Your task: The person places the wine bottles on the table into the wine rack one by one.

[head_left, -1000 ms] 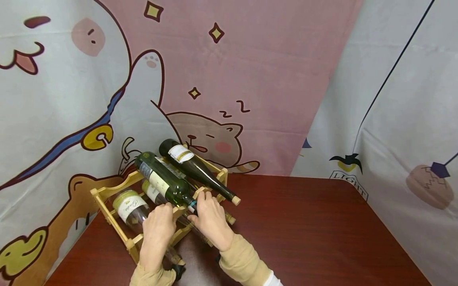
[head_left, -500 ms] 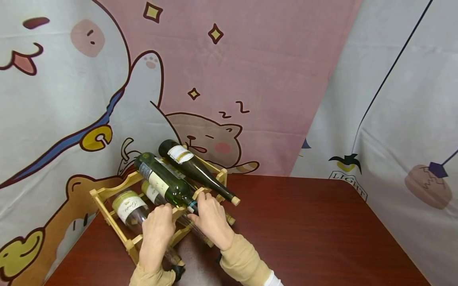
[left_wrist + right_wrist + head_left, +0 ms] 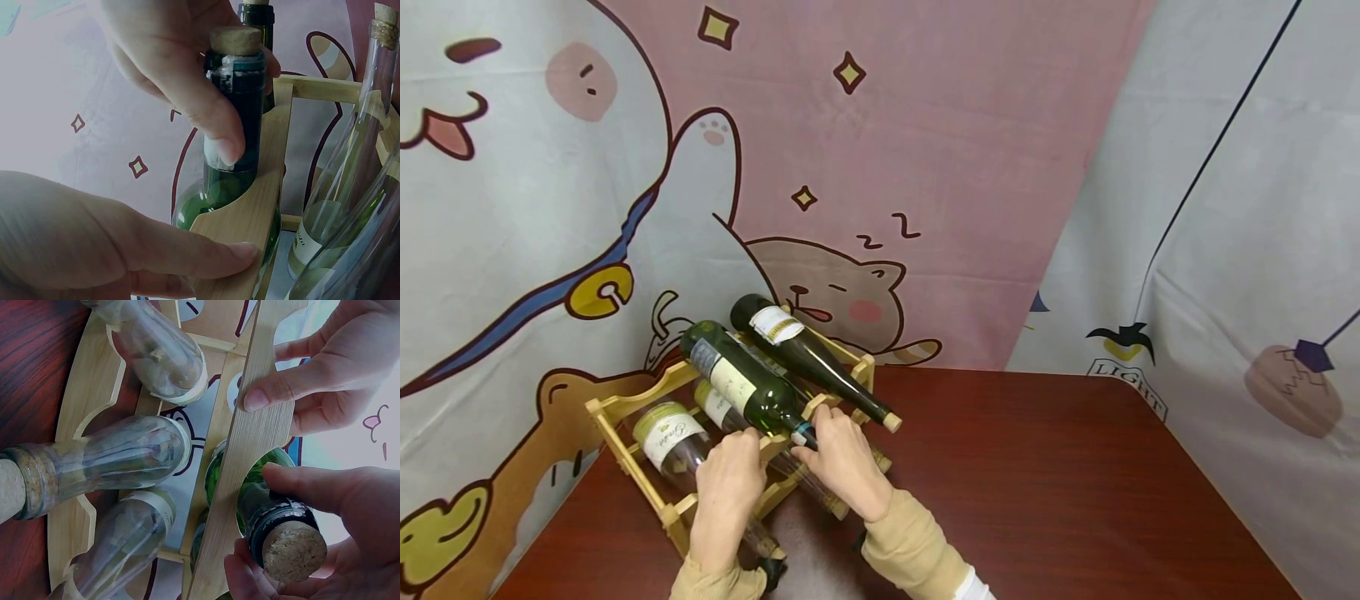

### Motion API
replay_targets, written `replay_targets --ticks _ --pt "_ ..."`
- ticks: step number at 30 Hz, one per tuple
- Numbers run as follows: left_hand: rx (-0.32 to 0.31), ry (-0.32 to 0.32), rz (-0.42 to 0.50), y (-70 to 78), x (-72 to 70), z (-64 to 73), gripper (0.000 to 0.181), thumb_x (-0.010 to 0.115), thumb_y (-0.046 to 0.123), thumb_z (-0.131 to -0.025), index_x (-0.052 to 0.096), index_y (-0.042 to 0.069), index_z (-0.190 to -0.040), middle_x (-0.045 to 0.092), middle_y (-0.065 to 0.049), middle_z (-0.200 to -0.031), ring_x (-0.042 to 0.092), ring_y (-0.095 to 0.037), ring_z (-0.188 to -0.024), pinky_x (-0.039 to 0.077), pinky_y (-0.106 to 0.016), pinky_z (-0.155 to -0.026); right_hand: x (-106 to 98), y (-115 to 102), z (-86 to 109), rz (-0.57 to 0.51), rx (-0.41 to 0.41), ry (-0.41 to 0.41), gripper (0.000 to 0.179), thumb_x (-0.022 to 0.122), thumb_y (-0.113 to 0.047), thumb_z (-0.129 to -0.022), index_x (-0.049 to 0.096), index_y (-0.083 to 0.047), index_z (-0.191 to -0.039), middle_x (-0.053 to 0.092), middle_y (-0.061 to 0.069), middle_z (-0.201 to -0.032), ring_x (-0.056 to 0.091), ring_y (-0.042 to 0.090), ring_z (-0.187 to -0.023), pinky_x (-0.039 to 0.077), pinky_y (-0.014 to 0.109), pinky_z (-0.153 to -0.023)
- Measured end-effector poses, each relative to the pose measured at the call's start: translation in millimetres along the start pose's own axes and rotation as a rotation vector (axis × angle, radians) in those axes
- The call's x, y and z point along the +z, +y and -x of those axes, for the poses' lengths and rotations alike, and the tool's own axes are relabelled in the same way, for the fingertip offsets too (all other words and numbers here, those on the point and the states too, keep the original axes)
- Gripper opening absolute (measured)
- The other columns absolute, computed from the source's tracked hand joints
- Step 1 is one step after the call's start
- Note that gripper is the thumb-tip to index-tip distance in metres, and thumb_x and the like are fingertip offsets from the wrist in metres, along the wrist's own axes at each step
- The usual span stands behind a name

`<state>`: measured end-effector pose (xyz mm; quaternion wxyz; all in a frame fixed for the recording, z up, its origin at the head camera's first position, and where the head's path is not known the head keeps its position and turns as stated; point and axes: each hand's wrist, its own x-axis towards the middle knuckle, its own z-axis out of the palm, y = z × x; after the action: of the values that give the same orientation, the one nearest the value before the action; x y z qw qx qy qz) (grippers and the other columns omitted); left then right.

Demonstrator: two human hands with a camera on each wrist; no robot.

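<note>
A light wooden wine rack (image 3: 670, 513) stands at the left of the table. On its top tier lies a green wine bottle (image 3: 733, 379), tilted with its corked neck toward me. My right hand (image 3: 846, 462) holds this bottle by the neck; in the right wrist view, thumb and fingers lie on either side of it, just below the cork (image 3: 294, 551). My left hand (image 3: 730, 473) grips the rack's upper front rail (image 3: 250, 434), thumb on the near face and fingers behind. The bottle's neck sits in a scooped notch of that rail.
A darker corked wine bottle (image 3: 812, 357) lies beside the green one on the top tier, its neck jutting past the rack. Several clear corked bottles (image 3: 144, 453) fill the lower tier. The red-brown table (image 3: 1075, 475) extends right, with a printed cloth (image 3: 955, 167) behind.
</note>
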<state>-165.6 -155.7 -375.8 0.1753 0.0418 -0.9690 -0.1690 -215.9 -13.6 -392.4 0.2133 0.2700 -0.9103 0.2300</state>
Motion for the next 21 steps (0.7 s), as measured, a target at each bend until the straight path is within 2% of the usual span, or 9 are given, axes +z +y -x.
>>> replay_targets --ticks 11,21 --pt "-0.007 -0.022 -0.003 0.2 -1.9 0.6 0.015 0.072 0.002 -0.073 0.058 -0.002 -0.075 0.063 -0.019 -0.073 0.061 -0.043 -0.062 0.045 -0.052 -0.048 -3.9 2.0 -1.4 -0.092 0.041 -0.059 0.033 0.078 -0.027 -0.076 0.053 -0.006 -0.08 0.058 0.006 -0.07 0.061 0.018 -0.06 0.042 0.02 -0.049" --pt "-0.012 -0.025 -0.001 0.8 -2.3 0.6 0.016 0.072 0.002 -0.072 0.058 -0.002 -0.076 0.063 -0.02 -0.074 0.062 -0.044 -0.064 0.046 -0.053 -0.05 -4.0 5.4 -3.8 -0.189 0.075 -0.111 0.029 0.076 -0.025 -0.079 0.056 -0.004 -0.079 0.06 0.007 -0.072 0.051 0.007 -0.055 0.036 0.015 -0.046"
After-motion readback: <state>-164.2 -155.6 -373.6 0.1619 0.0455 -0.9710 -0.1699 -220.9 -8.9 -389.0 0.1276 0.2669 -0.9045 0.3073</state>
